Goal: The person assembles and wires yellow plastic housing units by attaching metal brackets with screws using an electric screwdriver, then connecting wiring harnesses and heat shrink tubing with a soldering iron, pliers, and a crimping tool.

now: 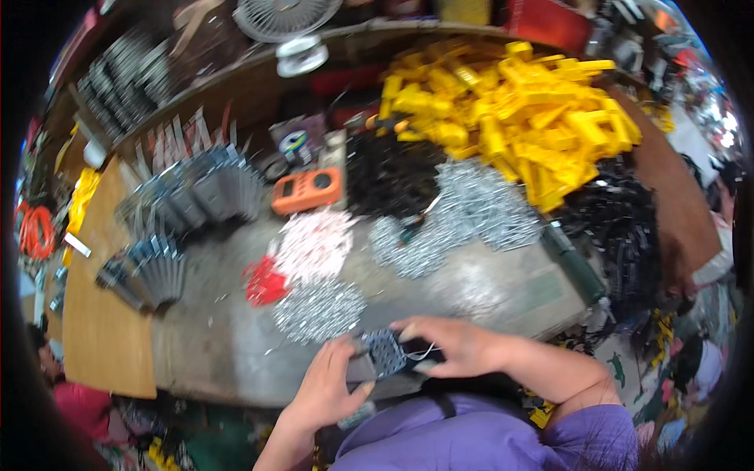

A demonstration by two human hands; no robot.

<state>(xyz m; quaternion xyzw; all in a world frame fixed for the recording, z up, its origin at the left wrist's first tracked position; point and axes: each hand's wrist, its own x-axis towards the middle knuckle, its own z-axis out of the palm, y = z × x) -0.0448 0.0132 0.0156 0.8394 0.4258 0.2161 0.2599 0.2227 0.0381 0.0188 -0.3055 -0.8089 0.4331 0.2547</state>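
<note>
Near the front edge of the table, I hold a dark grey box-shaped part with a patterned upper face. My left hand grips its left end between thumb and fingers. Closed on the opposite end is my right hand, with thin white wires showing beside its fingers. Just beyond my left hand lies a heap of small silvery metal pieces. Behind that heap are a pile of small white-pink pieces and a few red ones.
Yellow plastic parts pile high at the back right, beside long silvery screws or pins and black parts. An orange meter-like device stands mid-table. Rows of grey metal units are at left; a fan is behind.
</note>
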